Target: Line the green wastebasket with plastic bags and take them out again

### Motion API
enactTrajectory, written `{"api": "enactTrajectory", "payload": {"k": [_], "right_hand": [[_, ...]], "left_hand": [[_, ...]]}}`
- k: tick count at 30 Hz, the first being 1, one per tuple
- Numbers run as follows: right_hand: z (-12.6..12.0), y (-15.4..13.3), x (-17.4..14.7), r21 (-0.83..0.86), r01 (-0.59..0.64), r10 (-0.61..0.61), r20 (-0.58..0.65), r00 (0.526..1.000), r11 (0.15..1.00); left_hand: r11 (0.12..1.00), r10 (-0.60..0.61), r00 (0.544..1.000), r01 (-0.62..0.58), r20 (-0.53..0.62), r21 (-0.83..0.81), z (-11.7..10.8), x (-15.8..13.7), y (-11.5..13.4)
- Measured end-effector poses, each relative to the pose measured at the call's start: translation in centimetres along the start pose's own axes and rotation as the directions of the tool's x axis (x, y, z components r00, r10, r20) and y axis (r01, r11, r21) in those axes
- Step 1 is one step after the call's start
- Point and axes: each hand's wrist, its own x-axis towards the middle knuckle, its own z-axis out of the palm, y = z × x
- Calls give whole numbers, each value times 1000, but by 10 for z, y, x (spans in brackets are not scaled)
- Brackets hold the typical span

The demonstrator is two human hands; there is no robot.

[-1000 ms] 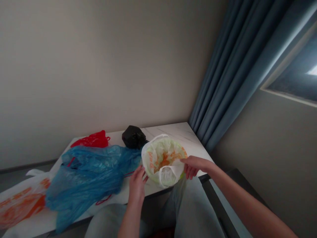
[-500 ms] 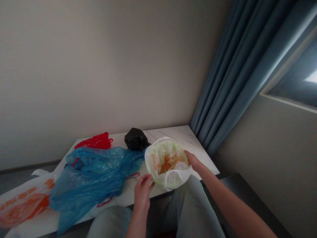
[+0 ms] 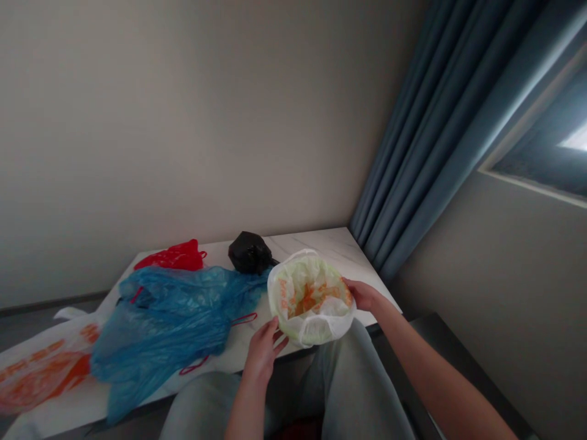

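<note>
A round, pale-green bin [image 3: 316, 332] is lined with a white plastic bag [image 3: 306, 293] that has orange print and is folded over its rim. The bin tilts with its mouth toward me, just above my right knee. On its right side, my right hand [image 3: 362, 294] grips the rim, the fingertips partly hidden behind it. My left hand [image 3: 265, 345] is at the lower left side, its thumb at the rim and its fingers somewhat spread against the wall. Left of the bin lies a crumpled blue plastic bag [image 3: 178, 318] with red drawstrings.
A white marbled table [image 3: 321, 237] stands against the wall. On it are a bunched black bag [image 3: 250, 252], a red plastic bag [image 3: 174, 255] and a white bag with orange print [image 3: 46, 360]. A blue curtain [image 3: 435, 122] hangs at the right beside a window.
My left hand has shifted slightly up against the bin's side, its fingers spreading more. My right hand keeps its grip. The view has shifted slightly.
</note>
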Motion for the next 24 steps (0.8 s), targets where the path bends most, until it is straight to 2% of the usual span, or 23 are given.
{"api": "enactTrajectory", "payload": {"k": [3, 5, 7, 9, 12, 14, 16, 18, 20, 22, 24], "right_hand": [[0, -3, 2, -72, 24, -26, -28, 999, 997], [0, -6, 4, -115, 37, -40, -29, 999, 993], [0, -8, 5, -182, 64, -75, -56, 996, 981], [1, -11, 5, -245, 91, -121, -110, 987, 965], [5, -15, 4, -343, 130, -220, -238, 946, 930], [9, -17, 4, -421, 153, -308, -331, 892, 894], [16, -17, 4, -491, 165, -387, -394, 834, 856], [25, -15, 4, -675, 142, -516, -395, 760, 725], [35, -9, 2, -882, 58, -651, -299, 698, 467], [45, -3, -2, -975, -25, -718, -180, 672, 221], [52, 4, -7, -990, -30, -739, -123, 663, 137]], "left_hand": [[1000, -2, 1000, 2, 5, 3, -1, 2, 2], [997, 45, 999, -45, 1, 60, -3, 6, 2], [975, 130, 991, -126, -13, 182, -5, 10, 2], [913, 227, 974, -205, -21, 352, -6, 13, 5], [718, 375, 927, -295, 7, 631, -2, 11, 14], [527, 478, 877, -339, 58, 780, 7, 4, 22], [355, 531, 841, -327, 99, 876, 18, -5, 28], [247, 541, 835, -271, 100, 930, 32, -12, 32], [182, 557, 825, -232, 94, 955, 43, -15, 32], [158, 589, 800, -249, 111, 956, 52, -13, 31], [162, 612, 777, -304, 146, 939, 56, -9, 29]]}}
